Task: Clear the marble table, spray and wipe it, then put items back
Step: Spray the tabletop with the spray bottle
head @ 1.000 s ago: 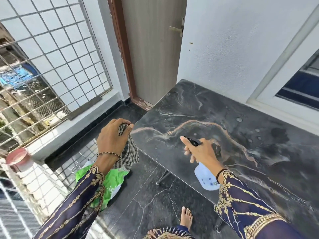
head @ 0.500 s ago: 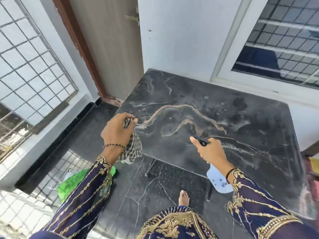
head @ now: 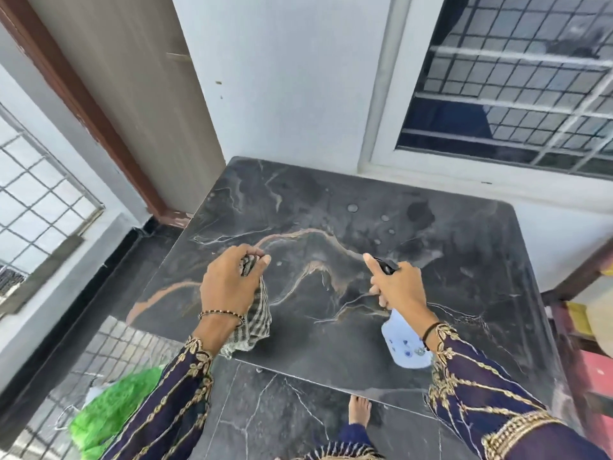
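Note:
The dark marble table [head: 431, 260] stands against the white wall, with a few water drops near its far side. My left hand [head: 229, 287] is closed on a checked cloth [head: 255, 323] that hangs down over the table's front left part. My right hand [head: 398, 287] grips a pale blue spray bottle [head: 403, 343] above the table's front right part. The index finger lies along the bottle's black nozzle, which points away from me.
A brown-framed door [head: 132, 104] is at the back left and a barred window [head: 514, 81] at the back right. A green bag [head: 109, 413] lies on the floor grille at the left. A red shelf [head: 583, 343] stands right of the table. My bare foot [head: 360, 410] is under the front edge.
The view has swung right and closer, so the whole table shows. Both hands have moved forward over the tabletop, still holding the cloth and the bottle.

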A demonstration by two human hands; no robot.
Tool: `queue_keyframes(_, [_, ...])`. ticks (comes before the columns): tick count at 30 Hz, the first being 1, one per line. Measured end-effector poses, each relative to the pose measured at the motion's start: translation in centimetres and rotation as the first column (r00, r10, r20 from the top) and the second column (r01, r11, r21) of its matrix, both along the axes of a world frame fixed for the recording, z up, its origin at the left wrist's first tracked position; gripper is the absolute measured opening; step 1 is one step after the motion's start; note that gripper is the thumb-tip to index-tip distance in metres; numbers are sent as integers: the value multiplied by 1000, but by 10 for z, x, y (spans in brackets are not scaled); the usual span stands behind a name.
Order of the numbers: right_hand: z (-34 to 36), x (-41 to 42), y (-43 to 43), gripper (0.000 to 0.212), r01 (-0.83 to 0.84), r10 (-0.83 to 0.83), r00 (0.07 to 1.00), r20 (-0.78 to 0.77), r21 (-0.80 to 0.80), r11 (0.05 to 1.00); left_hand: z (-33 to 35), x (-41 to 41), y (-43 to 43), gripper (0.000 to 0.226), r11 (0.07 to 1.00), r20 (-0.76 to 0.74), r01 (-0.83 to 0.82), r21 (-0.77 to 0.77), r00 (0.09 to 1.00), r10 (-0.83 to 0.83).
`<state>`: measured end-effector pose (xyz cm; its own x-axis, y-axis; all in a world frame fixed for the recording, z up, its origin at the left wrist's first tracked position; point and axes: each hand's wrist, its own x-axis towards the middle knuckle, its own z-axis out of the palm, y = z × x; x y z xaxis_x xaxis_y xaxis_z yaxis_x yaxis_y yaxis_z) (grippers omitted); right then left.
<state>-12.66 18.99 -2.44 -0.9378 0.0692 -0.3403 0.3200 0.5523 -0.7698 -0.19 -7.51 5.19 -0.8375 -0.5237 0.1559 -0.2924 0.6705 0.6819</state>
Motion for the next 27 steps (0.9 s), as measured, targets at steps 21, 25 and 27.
queue_keyframes(21, [-3,-223,16,81,38,-37,999,-9,91,995,4,-146,82,6,995,-10,-19,99,1000,21])
queue_keyframes(25, [-6,-235,60,79,134,-133,991,-28,21,991,5,-161,100,5,992,-20,11,123,1000,-9])
queue_keyframes(27, [-6,-237,84,75,181,-183,983,-33,-44,982,6,-167,109,5,992,-30,29,127,999,-25])
